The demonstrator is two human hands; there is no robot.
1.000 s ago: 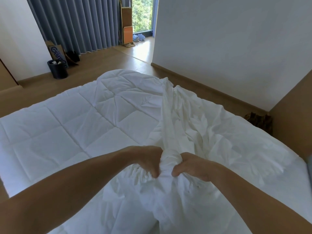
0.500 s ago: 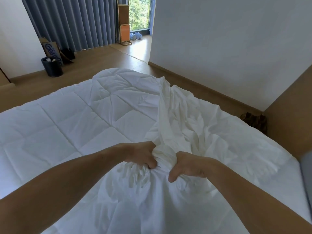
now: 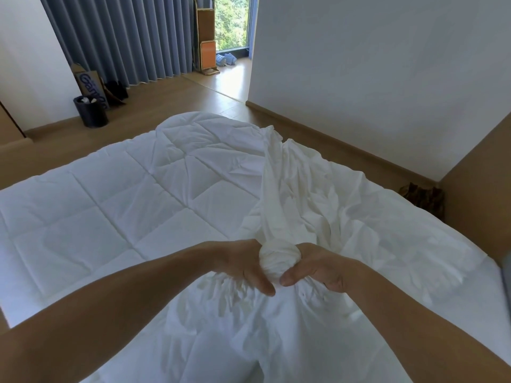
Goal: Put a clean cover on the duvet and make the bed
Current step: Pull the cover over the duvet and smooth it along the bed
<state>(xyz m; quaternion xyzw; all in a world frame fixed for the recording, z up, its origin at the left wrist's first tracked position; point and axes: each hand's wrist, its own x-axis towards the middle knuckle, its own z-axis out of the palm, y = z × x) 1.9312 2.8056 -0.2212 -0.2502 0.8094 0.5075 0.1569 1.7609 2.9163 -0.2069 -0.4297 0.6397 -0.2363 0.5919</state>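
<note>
— So, gripping what?
— Clenched on a balled wad (image 3: 279, 258) of white cover (image 3: 331, 211), by left hand (image 3: 243, 266) and right hand (image 3: 318, 268), from either side.
— And beyond the wad?
— Trailing away from the wad as a twisted rope, then crumpled to the right of it. Laid flat left of the wad: quilted duvet (image 3: 124, 205).

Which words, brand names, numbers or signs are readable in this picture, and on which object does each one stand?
"Gain": white letters on the blue face of the brown cardboard box that stands by the grey curtain. The following letters are blurred and partly hidden behind the black waste bin.
No other text is readable anywhere in the room.
</note>
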